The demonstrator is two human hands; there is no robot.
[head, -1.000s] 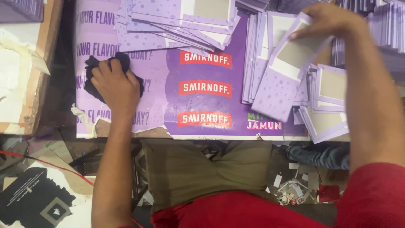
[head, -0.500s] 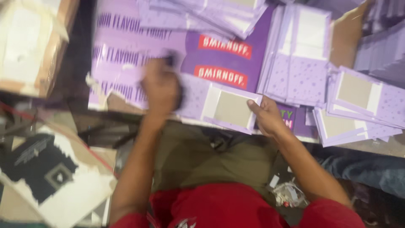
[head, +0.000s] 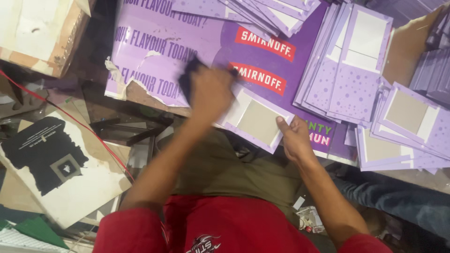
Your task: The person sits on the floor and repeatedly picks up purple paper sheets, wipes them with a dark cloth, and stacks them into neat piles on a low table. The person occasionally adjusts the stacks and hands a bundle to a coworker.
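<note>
Down at the bottom of the frame sits a person in a red shirt (head: 225, 225) and olive trousers (head: 225, 168). Both bare arms reach up toward the middle.

The right hand (head: 295, 138) is just right of the middle. Its thumb lies on top of the near edge of a purple card with a grey window (head: 255, 121), and the fingers look tucked under, so the hand is pinching the card. The card lies flat, a bit tilted, in the middle of the frame, on a big purple sheet (head: 197, 42).

The left hand (head: 211, 91) is just left of the middle and looks blurry. It is closed around a dark cloth (head: 190, 75) and presses it down by the left end of the card. The cloth touches the big sheet.

The big sheet has a torn lower left edge and red labels.

To the right, more purple cards (head: 347, 70) lie in a fanned stack. At the right edge there is another pile of window cards (head: 408, 126). Along the top, more cards (head: 262, 11) spread out.

At the lower left lies a white board with a black patch (head: 56, 159), and a thin red wire (head: 93, 133) crosses over it. In the upper left corner is a pale wooden board (head: 37, 28).
</note>
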